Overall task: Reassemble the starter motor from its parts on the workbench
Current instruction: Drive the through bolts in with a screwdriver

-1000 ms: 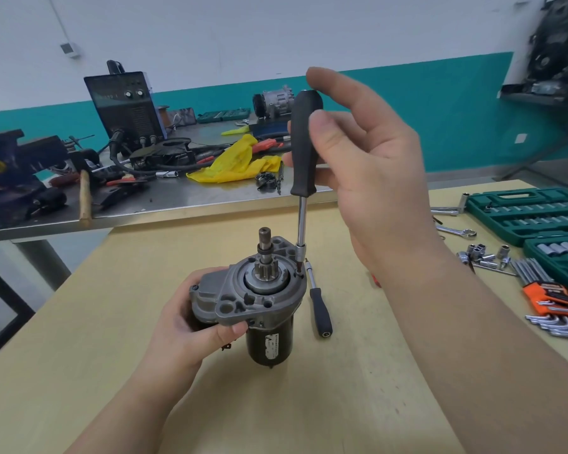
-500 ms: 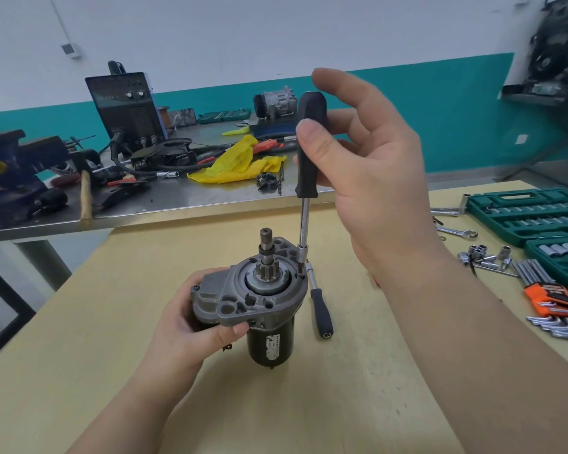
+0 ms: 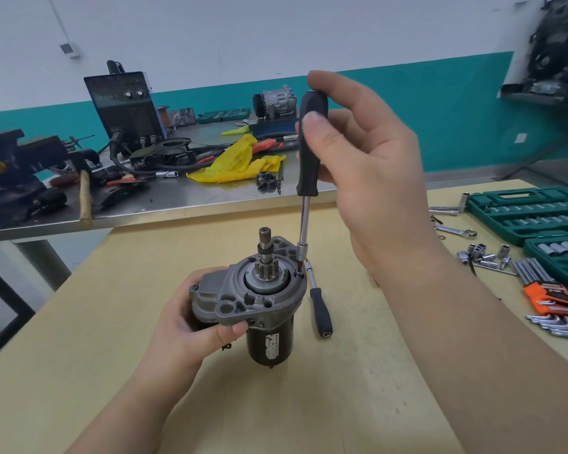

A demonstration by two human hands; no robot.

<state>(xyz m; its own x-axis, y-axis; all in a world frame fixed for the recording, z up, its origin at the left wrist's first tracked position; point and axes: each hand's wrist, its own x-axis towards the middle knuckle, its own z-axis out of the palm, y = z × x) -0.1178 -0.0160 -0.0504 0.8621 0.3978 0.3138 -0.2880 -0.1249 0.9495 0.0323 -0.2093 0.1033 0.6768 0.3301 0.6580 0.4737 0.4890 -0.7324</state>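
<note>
Fingers of the left hand (image 3: 191, 326) are gripping the starter motor (image 3: 259, 303), standing upright at table (image 3: 79, 355) centre. At its 2 o'clock edge, the right hand (image 3: 368, 165) is pinching the driver (image 3: 310, 149) handle, its bit sitting in a housing screw (image 3: 298, 273). Farther, at 3 o'clock, socket sets (image 3: 532, 211) are lying open.

grey-black starter motor (image 3: 256, 303), upright, pinion up
</note>
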